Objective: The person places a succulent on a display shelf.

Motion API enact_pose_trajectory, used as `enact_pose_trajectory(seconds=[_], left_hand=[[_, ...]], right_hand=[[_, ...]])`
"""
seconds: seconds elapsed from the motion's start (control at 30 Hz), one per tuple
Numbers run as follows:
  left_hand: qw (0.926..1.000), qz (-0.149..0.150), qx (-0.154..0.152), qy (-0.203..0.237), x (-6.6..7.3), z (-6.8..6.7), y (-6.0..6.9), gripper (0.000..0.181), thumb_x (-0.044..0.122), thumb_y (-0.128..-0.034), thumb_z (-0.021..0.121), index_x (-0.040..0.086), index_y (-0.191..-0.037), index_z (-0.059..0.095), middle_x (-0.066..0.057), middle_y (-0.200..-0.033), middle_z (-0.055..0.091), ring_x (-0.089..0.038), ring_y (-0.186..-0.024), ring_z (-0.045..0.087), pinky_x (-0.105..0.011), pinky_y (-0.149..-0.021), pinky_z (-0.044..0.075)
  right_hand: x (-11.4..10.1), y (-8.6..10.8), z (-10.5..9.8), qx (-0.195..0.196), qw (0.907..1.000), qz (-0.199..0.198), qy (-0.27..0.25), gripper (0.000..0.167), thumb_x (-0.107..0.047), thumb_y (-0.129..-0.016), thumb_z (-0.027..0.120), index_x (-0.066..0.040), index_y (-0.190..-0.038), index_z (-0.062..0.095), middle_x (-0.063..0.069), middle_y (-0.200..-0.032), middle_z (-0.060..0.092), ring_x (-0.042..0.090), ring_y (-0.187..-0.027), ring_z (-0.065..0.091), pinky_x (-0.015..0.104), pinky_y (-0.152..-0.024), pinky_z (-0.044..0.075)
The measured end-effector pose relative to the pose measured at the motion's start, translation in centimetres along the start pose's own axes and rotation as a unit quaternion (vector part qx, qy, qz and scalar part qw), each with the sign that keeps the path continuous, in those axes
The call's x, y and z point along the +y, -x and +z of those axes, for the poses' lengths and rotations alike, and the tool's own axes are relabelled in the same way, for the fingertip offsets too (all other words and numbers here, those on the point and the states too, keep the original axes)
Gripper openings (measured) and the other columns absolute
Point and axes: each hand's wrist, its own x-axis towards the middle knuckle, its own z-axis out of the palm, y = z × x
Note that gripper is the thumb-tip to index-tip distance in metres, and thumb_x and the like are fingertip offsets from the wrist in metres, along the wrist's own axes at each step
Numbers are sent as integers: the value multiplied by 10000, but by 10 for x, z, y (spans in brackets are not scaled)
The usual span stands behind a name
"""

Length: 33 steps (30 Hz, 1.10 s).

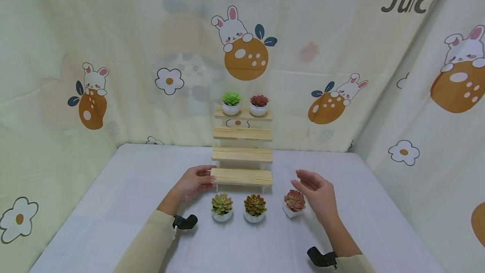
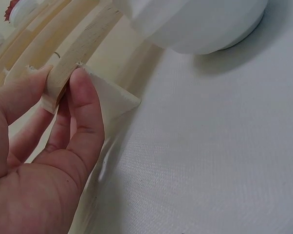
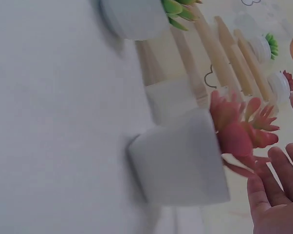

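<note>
Sleeve [image 1: 145, 243], bottom plank [image 1: 242, 176] in left grip [image 1: 192, 183]

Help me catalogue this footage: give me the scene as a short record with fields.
Left hand: grips left end of bottom shelf
Right hand: fingers beside pink succulent; contact unclear
Stand: wooden, four shelves
Top shelf: green succulent, dark red succulent
Table, before stand: yellow-green succulent, red-green succulent, pink succulent
Pots: all white
</note>
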Motion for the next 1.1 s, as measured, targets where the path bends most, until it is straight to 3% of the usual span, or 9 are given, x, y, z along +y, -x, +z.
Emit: enact_pose_trajectory(seconds=[0.23, 0.43, 0.6, 0.77, 1.1], left_hand=[[10000, 9, 22, -24, 0, 1, 0, 562, -51, -962, 640, -62, -1491, 448, -105, -1174, 635, -154, -936, 689, -288, -829, 631], [9999, -42, 90, -31, 0, 2, 0, 553, -50, -961, 643, -50, -1484, 464, -104, -1170, 629, -157, -933, 687, -292, -827, 632], [9999, -50, 94, -27, 0, 2, 0, 555, -44, -963, 645, -46, -1487, 463, -108, -1178, 626, -157, -936, 687, -289, -825, 632], [10000, -16, 89, -15, 0, 2, 0, 554, -46, -965, 641, -50, -1488, 459, -106, -1177, 627, -155, -935, 689, -281, -818, 632], [10000, 0, 60, 45, 0, 2, 0, 553, -52, -967, 635, -60, -1488, 450, -89, -1146, 629, -152, -924, 692, -288, -825, 633]], right_hand=[[17, 19, -2, -188, 9991, 361, -65, 620, -347, -860, 841, -92, -1379, 616, 126, -1436, 606, 87, -1257, 614, 73, -949, 504], [24, 28, 2, -350, 9967, 722, -127, 733, -265, -819, 885, -62, -1438, 550, 151, -1481, 562, 3, -1199, 593, 69, -928, 501], [26, 31, 3, -456, 9950, 887, 105, 816, -255, -806, 894, -83, -1492, 487, 109, -1521, 529, 163, -1362, 506, 43, -963, 443], [29, 33, 4, -574, 9923, 1077, 211, 885, -225, -810, 892, -80, -1541, 415, 145, -1547, 494, 264, -1409, 484, 87, -946, 477], [32, 35, 7, -565, 9916, 1146, 201, 858, -183, -789, 905, -40, -1503, 450, 178, -1520, 520, 240, -1365, 541, 129, -960, 510]])
